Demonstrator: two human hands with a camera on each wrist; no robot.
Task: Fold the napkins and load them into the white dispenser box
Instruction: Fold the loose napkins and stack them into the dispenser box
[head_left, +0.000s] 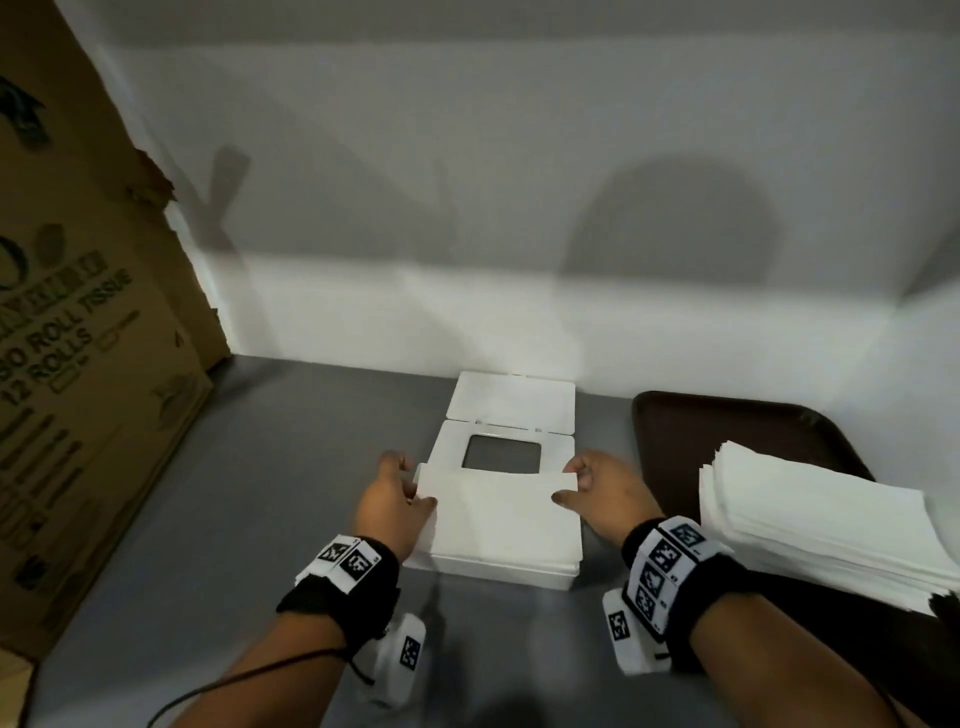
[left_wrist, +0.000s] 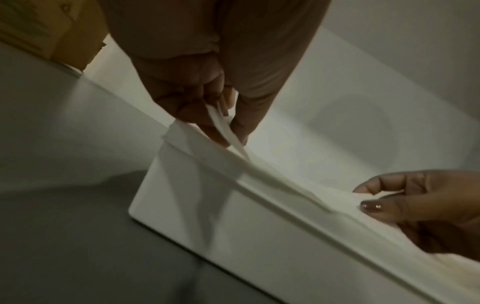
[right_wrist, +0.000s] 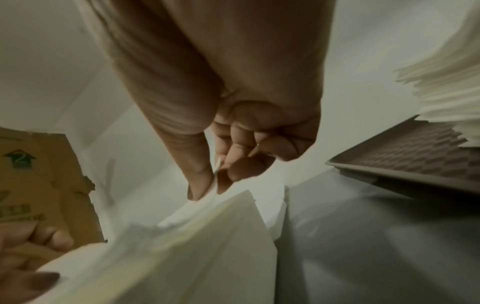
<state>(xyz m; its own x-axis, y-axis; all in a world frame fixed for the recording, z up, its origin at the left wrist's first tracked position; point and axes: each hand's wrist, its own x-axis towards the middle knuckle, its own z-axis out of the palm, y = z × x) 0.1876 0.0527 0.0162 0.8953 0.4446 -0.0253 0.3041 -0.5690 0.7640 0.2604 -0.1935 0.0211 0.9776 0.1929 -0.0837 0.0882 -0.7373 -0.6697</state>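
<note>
White paper, thin and soft: a single white paper napkin (head_left: 498, 506) is stretched flat over the near half of the white plastic dispenser box (head_left: 506, 564), which sits on the grey tabletop (head_left: 260, 467). Left hand (head_left: 392, 501) pinches the napkin's far left corner between thumb and fingers; the left wrist view shows the edge caught right at the fingertips. Right hand (head_left: 605, 491) does the same at the far right corner, thumb and forefinger closed on the paper, the other fingers curled in behind. Beyond the napkin, the box's white lid panel with a square opening (head_left: 501, 454) lies open, a second white hinged flap (head_left: 511, 397) behind it.

This looks like the fold itself, judged from the raised far edge. To do it well, both corners should travel together and level, so the far edge lands square on the near edge with no skew. Keep the pinch light; paper this thin tears or wrinkles if pulled taut. Then run a finger along the crease before letting go.

Plenty left, I'd say: a tall stack of white napkins (head_left: 821, 525) waits on the dark brown plastic tray (head_left: 727, 421) to the right. A brown cardboard carton (head_left: 78, 312) stands at the left.
</note>
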